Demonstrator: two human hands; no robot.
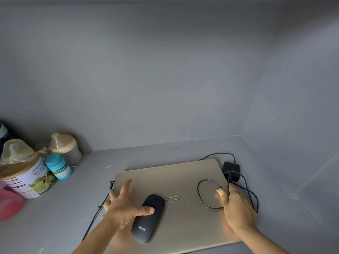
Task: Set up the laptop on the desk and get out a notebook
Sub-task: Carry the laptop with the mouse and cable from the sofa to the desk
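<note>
Grey walls enclose a grey desk in a corner alcove, seen from the head camera. On it lies a closed gold laptop, lid down, its logo facing away from the person. A black mouse rests on the lid near the front edge. The left hand hovers over the lid's left part with fingers spread wide apart, its thumb reaching the mouse's left side. The right hand sits at the laptop's right edge, thumb on the lid, fingers curled over the side; whether they clamp the edge cannot be told. A black cable loops across the lid just beside that thumb and runs to a black power adapter just right of the laptop. At far left stand a milk powder tin, a blue-capped bottle and a baby bottle.
</note>
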